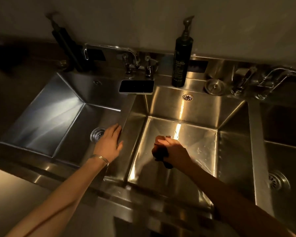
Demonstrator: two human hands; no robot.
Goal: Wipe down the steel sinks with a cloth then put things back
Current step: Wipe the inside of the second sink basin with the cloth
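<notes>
- The right hand (172, 148) is closed around a dark, bunched cloth (161, 155), pressing it near the front left of the middle sink (186, 108) floor, close to the left wall.
- The left hand (109, 142) lies open and flat, gripping nothing, on the steel divider (126, 106) between the left sink (46, 113) and the middle one; judged as a brace for leaning in.
- To do this step well, spread the cloth flatter under the palm so more of it meets the steel, then work in overlapping strokes from the back wall toward the front.
- Water spots show on the floor toward the right wall; those probably need a firmer pass.
- Corners and the seam where floor meets walls likely call for fingertip pressure.
- A phone (136, 87) rests at the back end of the divider, overhanging its edge, with a soap bottle (182, 60) on the back ledge; keep wet strokes and elbows clear of both.
- The right sink (280, 130) appears not yet wiped.
</notes>
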